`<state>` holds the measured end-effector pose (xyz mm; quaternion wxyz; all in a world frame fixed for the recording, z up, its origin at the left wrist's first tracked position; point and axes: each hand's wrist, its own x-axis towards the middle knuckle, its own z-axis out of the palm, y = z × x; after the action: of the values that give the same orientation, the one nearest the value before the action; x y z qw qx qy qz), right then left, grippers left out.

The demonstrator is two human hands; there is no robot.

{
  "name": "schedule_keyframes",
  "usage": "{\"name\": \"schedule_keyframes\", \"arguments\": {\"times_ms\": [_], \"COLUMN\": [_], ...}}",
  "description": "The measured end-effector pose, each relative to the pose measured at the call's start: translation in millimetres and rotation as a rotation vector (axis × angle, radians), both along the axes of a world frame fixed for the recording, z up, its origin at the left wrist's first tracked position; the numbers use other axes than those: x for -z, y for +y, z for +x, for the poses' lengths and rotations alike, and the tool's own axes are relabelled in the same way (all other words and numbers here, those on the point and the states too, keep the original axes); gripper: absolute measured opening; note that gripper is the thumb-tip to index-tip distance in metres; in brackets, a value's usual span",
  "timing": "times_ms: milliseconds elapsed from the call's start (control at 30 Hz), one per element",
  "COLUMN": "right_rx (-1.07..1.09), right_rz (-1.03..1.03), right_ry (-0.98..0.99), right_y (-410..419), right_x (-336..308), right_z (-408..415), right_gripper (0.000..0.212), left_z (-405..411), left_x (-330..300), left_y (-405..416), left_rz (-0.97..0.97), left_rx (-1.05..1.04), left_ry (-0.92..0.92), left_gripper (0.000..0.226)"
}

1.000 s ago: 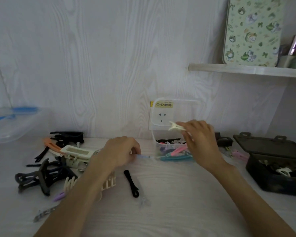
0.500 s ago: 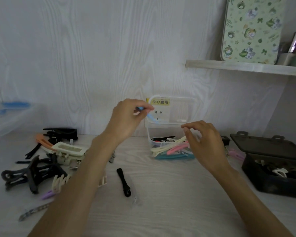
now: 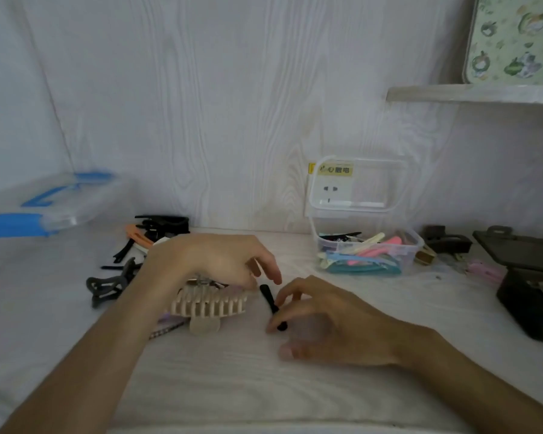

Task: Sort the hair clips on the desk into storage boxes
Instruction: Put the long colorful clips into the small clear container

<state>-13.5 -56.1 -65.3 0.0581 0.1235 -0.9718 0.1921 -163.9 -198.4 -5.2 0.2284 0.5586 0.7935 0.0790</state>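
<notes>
Right hand [image 3: 333, 321] is down low at centre, its fingers [image 3: 287, 292] curled around the near end of a black clip [image 3: 270, 300] that lies flat on the surface [image 3: 295, 386]; fingertips touch it, though whether it is truly pinched I cannot tell. Left hand [image 3: 220, 261] hovers just beside, palm down, fingers [image 3: 271, 270] loosely spread and holding nothing, tips just above the clip's far end. Under that left wrist sits a beige claw clip [image 3: 207, 305], teeth toward us, with a patterned slim clip [image 3: 166, 330] poking out beside the forearm. Further left, a grey claw clip [image 3: 107, 286], and behind it a heap of black clips [image 3: 160, 225] with an orange one [image 3: 137, 236] against the wall. Out to the right, the clear box [image 3: 367, 255] stands with its lid up against the wall, filled with pink, cream, blue and teal clips. Beyond it, a dark case [image 3: 533, 292] sits open at the right edge, with a pink clip [image 3: 486, 270] just in front of it. Far left, a clear bin with blue latches [image 3: 44, 202]. Up high on the right, a shelf [image 3: 470, 93] carries a floral tin [image 3: 514, 39].
</notes>
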Motion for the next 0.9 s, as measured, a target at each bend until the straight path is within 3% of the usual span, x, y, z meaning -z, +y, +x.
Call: {"name": "schedule_keyframes", "arguments": {"times_ms": [133, 267, 367, 500, 600, 667, 767, 833, 900], "right_rx": [0.059, 0.136, 0.182, 0.245, 0.268, 0.251, 0.269, 0.376, 0.508], "right_rz": [-0.165, -0.252, -0.273, -0.285, -0.442, -0.606, -0.82, -0.717, -0.365], "right_ry": [0.039, -0.014, -0.034, -0.038, -0.017, 0.079, 0.431, 0.613, 0.602], "right_y": [15.5, 35.7, 46.3, 64.8, 71.0, 70.4, 74.9, 81.6, 91.1], "right_x": [0.7, -8.9, -15.2, -17.7, -29.6, -40.1, -45.8, -39.9, -27.9], "right_z": [-0.5, 6.6, 12.5, 19.4, 29.4, 34.4, 31.8, 25.2, 19.8], "right_gripper": [0.014, 0.029, 0.043, 0.034, 0.034, 0.029, 0.025, 0.028, 0.027], "left_z": [3.2, 10.6, 11.0, 3.6, 1.2, -0.6, 4.3, 11.2, 17.2], "left_x": [13.2, 24.4, 32.3, 37.3, 38.9, 36.4, 29.0, 24.0, 19.2], "left_y": [0.7, 21.1, 36.7, 38.6, 33.0, 27.6, 24.8, 31.3, 44.0], "left_rz": [-0.028, 0.137, 0.217, 0.245, 0.295, 0.365, 0.507, 0.692, 0.902], "left_rx": [-0.03, -0.069, -0.097, -0.044, -0.02, -0.029, -0.109, -0.173, -0.221], "left_ry": [-0.015, 0.134, 0.102, 0.017, -0.002, -0.106, -0.291, -0.275, -0.197], "left_gripper": [0.035, 0.024, 0.017, 0.009, 0.006, 0.008, 0.011, 0.011, 0.011]}}
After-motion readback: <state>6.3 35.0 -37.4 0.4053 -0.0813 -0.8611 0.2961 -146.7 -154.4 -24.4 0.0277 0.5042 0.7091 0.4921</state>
